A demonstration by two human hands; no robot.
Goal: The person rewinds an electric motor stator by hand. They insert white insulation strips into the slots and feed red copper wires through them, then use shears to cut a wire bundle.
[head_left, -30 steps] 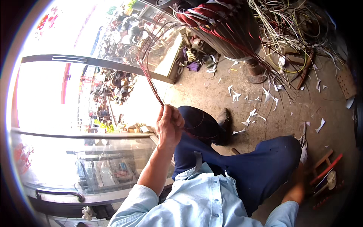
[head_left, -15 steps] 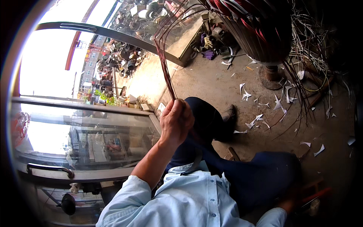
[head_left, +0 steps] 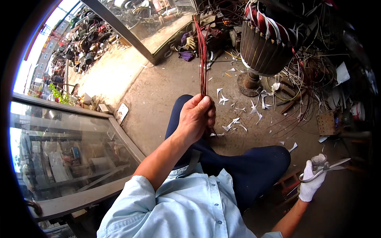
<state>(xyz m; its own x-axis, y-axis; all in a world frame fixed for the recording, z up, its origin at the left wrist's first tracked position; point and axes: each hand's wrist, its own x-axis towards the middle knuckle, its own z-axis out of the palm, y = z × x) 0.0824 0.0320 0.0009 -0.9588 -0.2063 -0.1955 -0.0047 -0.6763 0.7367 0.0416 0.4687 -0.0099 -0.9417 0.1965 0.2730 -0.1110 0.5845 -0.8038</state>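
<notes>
My bare left hand (head_left: 197,119) is closed around a bundle of thin dark red wires (head_left: 203,67), which stands up from the fist. The wires' short lower ends show just below the fingers. Out to the lower right, my right hand (head_left: 312,182) wears a white knitted glove and grips metal scissors (head_left: 338,164). Their blades point right and are slightly apart. Beyond the hands, a motor armature (head_left: 258,49) with a slatted dark core stands on a round-footed post (head_left: 250,83). Red wire coils and white strips wrap its upper end.
White paper scraps (head_left: 254,107) litter the concrete floor. Tangled loose wires (head_left: 309,87) lie around the post's right side. A framed glass door (head_left: 79,146) stands to my left. Purple cloth (head_left: 185,55) lies at the far wall, and a red tool (head_left: 289,182) beside my right knee.
My view has swung right. The wire bundle, curved over toward the armature before, now stands straight in my left fist. My gloved right hand has come up into view with the scissors.
</notes>
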